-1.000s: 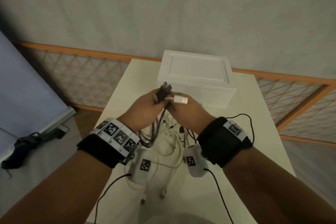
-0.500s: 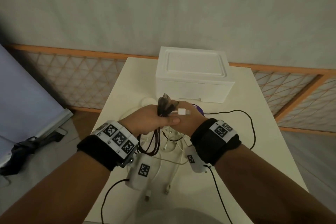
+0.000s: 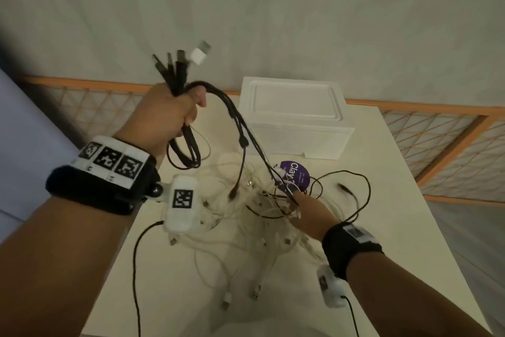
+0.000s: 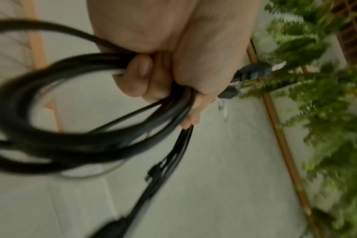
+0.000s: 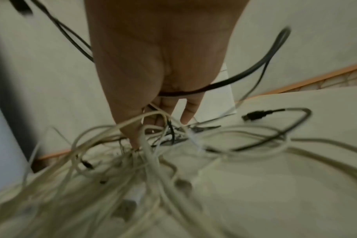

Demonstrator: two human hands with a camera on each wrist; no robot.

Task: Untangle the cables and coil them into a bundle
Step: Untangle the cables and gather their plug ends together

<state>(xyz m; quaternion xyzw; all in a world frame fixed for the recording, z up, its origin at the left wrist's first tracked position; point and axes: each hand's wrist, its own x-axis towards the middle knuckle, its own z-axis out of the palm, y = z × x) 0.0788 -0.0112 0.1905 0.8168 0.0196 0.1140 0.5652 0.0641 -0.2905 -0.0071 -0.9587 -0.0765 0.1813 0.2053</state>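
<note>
white cables (image 3: 240,249) tangled on table (image 3: 382,241), nearest | right hand (image 3: 311,213) down in tangle, fingers extended, touching strands, clasping none | purple disc (image 3: 296,176) beyond | left hand (image 3: 166,115) raised, fist gripping black cables (image 3: 183,156) | foam box (image 3: 297,120) farthest

Black cables (image 3: 179,82): I see them looped, plugs fanned toward 12 o'clock, strands trailing toward 5.
White cables (image 3: 237,238): tangled heap on table, at 6.

plain grey wall (image 3: 273,8), orange lattice railing (image 3: 437,129), cream table (image 3: 396,227)
</note>
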